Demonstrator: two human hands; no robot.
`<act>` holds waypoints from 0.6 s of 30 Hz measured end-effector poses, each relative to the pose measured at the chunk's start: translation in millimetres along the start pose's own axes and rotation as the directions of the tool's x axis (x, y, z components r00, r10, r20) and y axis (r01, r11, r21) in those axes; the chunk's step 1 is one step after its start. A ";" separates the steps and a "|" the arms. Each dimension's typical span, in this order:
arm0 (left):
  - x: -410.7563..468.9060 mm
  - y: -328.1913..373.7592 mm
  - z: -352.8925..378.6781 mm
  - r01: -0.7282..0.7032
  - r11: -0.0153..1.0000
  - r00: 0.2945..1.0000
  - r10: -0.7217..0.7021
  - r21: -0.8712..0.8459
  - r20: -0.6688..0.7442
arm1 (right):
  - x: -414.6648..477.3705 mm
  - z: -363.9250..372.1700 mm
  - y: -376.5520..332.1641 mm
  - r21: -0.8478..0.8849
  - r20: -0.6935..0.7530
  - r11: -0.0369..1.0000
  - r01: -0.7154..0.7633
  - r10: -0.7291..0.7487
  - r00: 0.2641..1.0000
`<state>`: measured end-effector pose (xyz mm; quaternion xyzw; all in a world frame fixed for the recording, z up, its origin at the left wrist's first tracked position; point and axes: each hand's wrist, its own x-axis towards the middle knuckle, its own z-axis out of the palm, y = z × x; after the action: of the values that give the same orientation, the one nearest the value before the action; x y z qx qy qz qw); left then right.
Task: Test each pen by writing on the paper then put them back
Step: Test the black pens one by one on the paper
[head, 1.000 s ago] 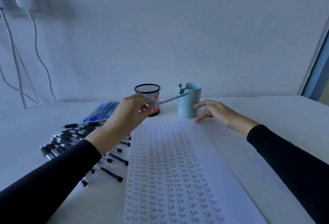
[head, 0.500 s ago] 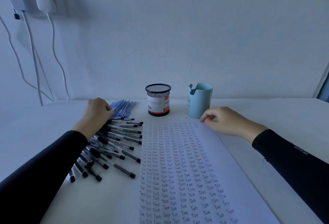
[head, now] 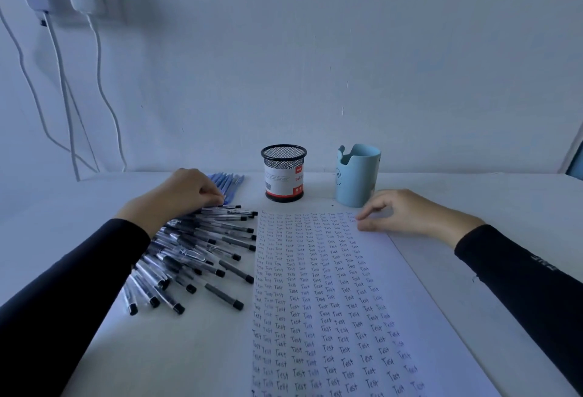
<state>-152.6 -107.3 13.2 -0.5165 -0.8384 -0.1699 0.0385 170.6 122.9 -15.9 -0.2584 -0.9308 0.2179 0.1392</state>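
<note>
Pens: black pile (head: 202,251) lay fanned on the table (head: 473,194), just left of the paper (head: 315,302); blue pens (head: 230,182) lay in a row behind it, near the mesh cup (head: 284,172)
Paper: lay at centre; covered in rows of "Test"; blank strip only along the right margin
Left hand (head: 186,196): lay over the pile's far edge, fingers curled down beside the blue pens; whether they pinched a pen could not be told
Right hand (head: 407,213): relaxed, held nothing; fingertips rested on the sheet's far right corner, just beside the blue cup (head: 358,175)
Cups: both upright beyond the sheet; no pens stood out of either
Step (judged): choosing a pen to test
Risk 1: pile loose and crossed; lifting one pen could drag its neighbours onto the sheet
Risk 2: one heap only; tested and untested pens could get mixed
Risk 3: sheet could slide under writing if the right hand lifted
Risk 4: right hand close to the blue cup; a careless reach could tip it
</note>
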 end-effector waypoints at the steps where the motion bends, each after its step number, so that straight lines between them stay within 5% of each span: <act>1: 0.0 -1.2 0.1 0.000 1.000 1.000 0.000 -0.005 0.011 | -0.2 0.4 -0.1 0.012 -0.003 1.000 0.002 -0.002 1.000; 11: 2.7 4.8 1.9 -0.083 0.997 0.996 0.083 -0.010 -0.032 | 1.9 1.9 1.4 0.026 0.002 1.000 0.007 -0.007 1.000; 15: -5.0 52.9 15.6 -0.364 0.929 0.919 0.345 -0.073 -0.192 | 2.2 1.5 2.8 0.038 0.007 0.999 0.004 -0.004 1.000; 18: -21.0 92.4 34.4 -0.553 0.827 0.831 0.540 -0.099 -0.137 | 3.7 2.3 1.5 0.030 -0.002 0.999 0.009 -0.009 1.000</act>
<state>-57.8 -76.3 -1.5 -0.7268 -0.6389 -0.2342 0.0937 167.3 125.2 -18.1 -0.2524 -0.9283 0.2312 0.1450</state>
